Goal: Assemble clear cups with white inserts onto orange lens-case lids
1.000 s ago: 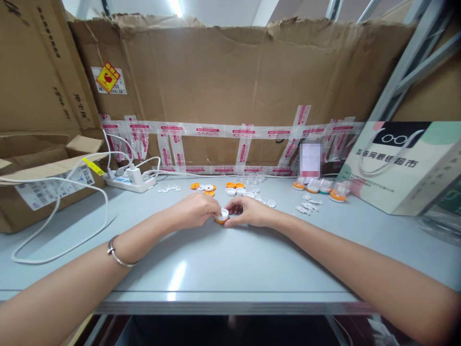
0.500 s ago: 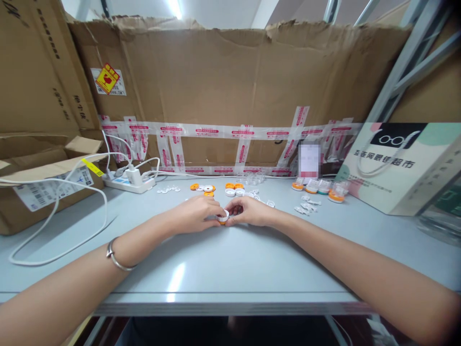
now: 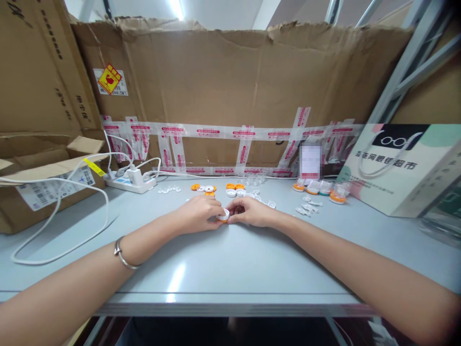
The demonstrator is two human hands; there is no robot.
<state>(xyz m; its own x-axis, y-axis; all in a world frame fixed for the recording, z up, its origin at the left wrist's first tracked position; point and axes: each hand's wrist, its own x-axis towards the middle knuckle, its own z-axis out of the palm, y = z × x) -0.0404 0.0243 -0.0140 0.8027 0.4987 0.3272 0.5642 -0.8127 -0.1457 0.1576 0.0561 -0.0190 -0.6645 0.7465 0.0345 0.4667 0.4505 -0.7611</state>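
Over the glossy pale-grey tabletop (image 3: 230, 262), the bare left hand (image 3: 200, 214) and bare right hand (image 3: 251, 212) clamp a small round white-and-orange plastic cup (image 3: 224, 216) between their fingertips from either side. Beyond lie round orange and white plastic caps (image 3: 240, 192), then a brown cardboard panel (image 3: 216, 77).

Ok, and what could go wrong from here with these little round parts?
The round white-and-orange piece is small and held at the fingertips of the left hand and right hand, so it could slip. Loose white parts lie just beyond the right hand, which might nudge them. The white cable loops near the left forearm, so it could perhaps get snagged.
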